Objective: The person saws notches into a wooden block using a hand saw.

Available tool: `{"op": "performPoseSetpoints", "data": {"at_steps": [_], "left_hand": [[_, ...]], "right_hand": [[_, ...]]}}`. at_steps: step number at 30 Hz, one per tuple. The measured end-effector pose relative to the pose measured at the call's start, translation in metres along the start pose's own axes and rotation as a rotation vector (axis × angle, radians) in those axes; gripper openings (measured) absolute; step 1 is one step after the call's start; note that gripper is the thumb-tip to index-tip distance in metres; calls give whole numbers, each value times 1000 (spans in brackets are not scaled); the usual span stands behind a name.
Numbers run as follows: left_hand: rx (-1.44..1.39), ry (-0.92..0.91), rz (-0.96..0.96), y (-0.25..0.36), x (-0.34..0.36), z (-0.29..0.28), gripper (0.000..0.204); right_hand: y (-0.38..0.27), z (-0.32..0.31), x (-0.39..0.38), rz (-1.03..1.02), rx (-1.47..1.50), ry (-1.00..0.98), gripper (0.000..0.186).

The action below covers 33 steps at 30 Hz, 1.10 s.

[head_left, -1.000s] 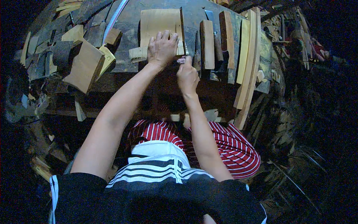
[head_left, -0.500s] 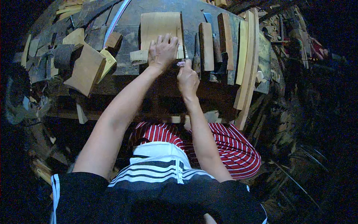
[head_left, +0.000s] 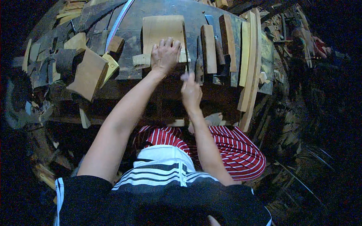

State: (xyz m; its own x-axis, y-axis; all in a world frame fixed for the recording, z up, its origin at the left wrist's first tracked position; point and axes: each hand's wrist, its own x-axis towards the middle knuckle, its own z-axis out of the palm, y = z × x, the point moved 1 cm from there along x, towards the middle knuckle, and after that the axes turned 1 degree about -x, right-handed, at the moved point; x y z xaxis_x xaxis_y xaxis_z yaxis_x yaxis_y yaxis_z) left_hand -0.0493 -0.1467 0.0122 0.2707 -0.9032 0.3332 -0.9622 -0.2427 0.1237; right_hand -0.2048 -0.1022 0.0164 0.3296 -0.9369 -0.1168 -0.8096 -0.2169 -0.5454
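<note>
A pale, broad wooden block point(head_left: 163, 28) lies on the dark workbench, with a smaller light wood strip point(head_left: 141, 60) across its near end. My left hand point(head_left: 164, 56) presses down on them, fingers stretched out over the wood. Just beyond the bench's near edge, my right hand point(head_left: 191, 94) is closed round the pale, wrapped grip of a narrow saw point(head_left: 187, 67). Its thin dark blade runs along the block's right side; motion blurs the grip, and the teeth cannot be made out. A dark chisel-like tool point(head_left: 200, 64) lies right of the blade.
Upright-lying wood pieces point(head_left: 208, 49) and long yellowish strips point(head_left: 252, 71) line the right side. At the left are a curved brown block point(head_left: 86, 73), a yellow piece point(head_left: 110, 67), a toothed saw blade point(head_left: 100, 17) and a pale curved tape point(head_left: 120, 19).
My right hand has drawn the saw toward me, away from the block's near end. My left hand stays on the wood. The whole view has shifted slightly.
</note>
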Motion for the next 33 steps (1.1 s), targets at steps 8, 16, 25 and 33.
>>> {"op": "performPoseSetpoints", "data": {"at_steps": [8,16,25,33], "left_hand": [[-36,13,-7,1,-2,4,14],[-57,12,-1,1,-1,3,14],[-9,12,-19,1,-1,3,15],[-15,31,-8,3,2,2,15]], "right_hand": [[-7,4,24,-60,-42,64,16],[5,-3,-13,80,-21,-56,23],[-5,1,18,8,-35,-17,18],[-14,-11,15,-73,-87,87,16]]}}
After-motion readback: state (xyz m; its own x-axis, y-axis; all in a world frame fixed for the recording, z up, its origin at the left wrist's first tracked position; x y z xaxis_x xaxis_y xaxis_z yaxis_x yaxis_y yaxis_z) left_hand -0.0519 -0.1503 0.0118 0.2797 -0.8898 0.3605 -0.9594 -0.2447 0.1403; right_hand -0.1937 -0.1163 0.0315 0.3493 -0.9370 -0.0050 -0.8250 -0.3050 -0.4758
